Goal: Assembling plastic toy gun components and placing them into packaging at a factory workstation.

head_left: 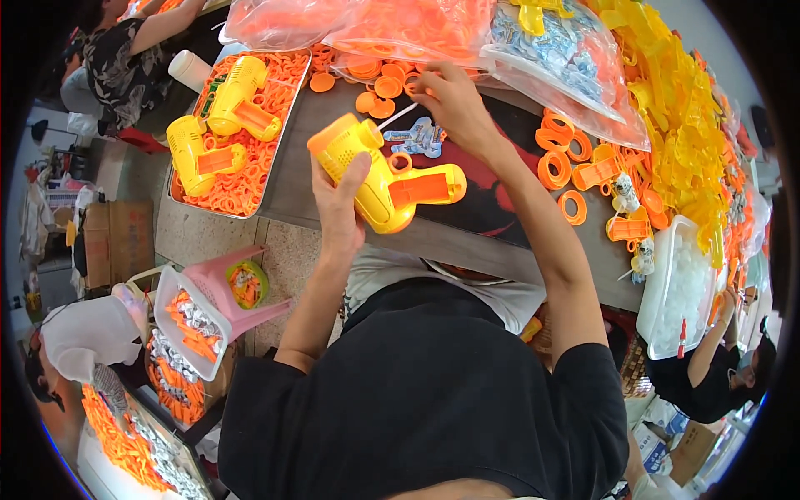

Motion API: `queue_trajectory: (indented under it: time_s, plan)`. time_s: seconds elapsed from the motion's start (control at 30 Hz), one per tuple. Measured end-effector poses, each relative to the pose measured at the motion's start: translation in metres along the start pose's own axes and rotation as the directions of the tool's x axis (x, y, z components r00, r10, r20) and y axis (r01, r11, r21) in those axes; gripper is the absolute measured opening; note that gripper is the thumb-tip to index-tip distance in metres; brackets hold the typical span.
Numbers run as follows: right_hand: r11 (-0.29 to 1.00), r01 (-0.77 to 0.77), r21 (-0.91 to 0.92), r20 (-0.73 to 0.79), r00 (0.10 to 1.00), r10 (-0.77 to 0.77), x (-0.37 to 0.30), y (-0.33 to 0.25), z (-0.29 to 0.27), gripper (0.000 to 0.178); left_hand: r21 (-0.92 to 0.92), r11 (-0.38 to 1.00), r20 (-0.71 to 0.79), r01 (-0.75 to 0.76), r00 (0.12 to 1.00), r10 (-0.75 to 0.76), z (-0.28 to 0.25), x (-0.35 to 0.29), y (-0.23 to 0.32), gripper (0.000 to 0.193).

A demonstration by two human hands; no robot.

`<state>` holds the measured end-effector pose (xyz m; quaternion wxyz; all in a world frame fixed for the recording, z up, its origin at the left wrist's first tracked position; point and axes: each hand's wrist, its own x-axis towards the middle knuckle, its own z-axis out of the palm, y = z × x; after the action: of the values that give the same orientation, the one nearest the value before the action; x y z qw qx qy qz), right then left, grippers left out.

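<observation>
My left hand point(337, 196) is wrapped round a yellow toy shaped like a hair dryer point(379, 192), held tilted above the table, with orange at its rear end and on its handle. A thin white rod point(397, 117) sticks out of the toy's round opening. My right hand point(454, 104) is at the pile of orange discs point(387, 87) at the back, its fingers closed on an orange ring point(411, 83), partly covered. Blue and white printed cutouts point(419, 137) lie on the table just beyond the toy.
At left, a metal tray point(265, 171) of small orange parts carries two more yellow toys point(237, 96). Bags of orange parts point(408, 29) line the back. Orange rings point(554, 169), yellow shells point(679, 125) and a white bin point(679, 287) are at right. Other people sit nearby.
</observation>
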<state>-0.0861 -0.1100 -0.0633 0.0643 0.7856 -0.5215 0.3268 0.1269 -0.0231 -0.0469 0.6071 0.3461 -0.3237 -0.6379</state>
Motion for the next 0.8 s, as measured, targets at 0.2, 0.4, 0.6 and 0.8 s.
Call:
queue_trajectory:
  time_s: [0.2, 0.4, 0.6, 0.8]
  plan:
    - [0.567, -0.511, 0.645, 0.267, 0.847, 0.459, -0.065, -0.019, -0.079, 0.029, 0.267, 0.953, 0.248, -0.142, 0.966, 0.075, 0.035, 0.024, 0.007, 0.052]
    - [0.578, -0.493, 0.65, 0.147, 0.828, 0.541, -0.099, -0.033, -0.125, 0.045, 0.453, 0.838, 0.506, -0.304, 0.862, 0.039, 0.065, 0.024, -0.001, 0.07]
    - [0.893, -0.35, 0.283, -0.011, 0.93, 0.368, -0.126, -0.032, -0.146, 0.035, 0.653, 0.6, 0.578, -0.461, 0.816, -0.002, 0.078, 0.018, -0.006, 0.076]
    - [0.046, -0.492, 0.869, 0.375, 0.717, 0.587, -0.142, -0.023, -0.149, 0.01, 0.569, 0.822, 0.574, -0.019, 0.726, -0.38, 0.086, 0.022, -0.028, 0.061]
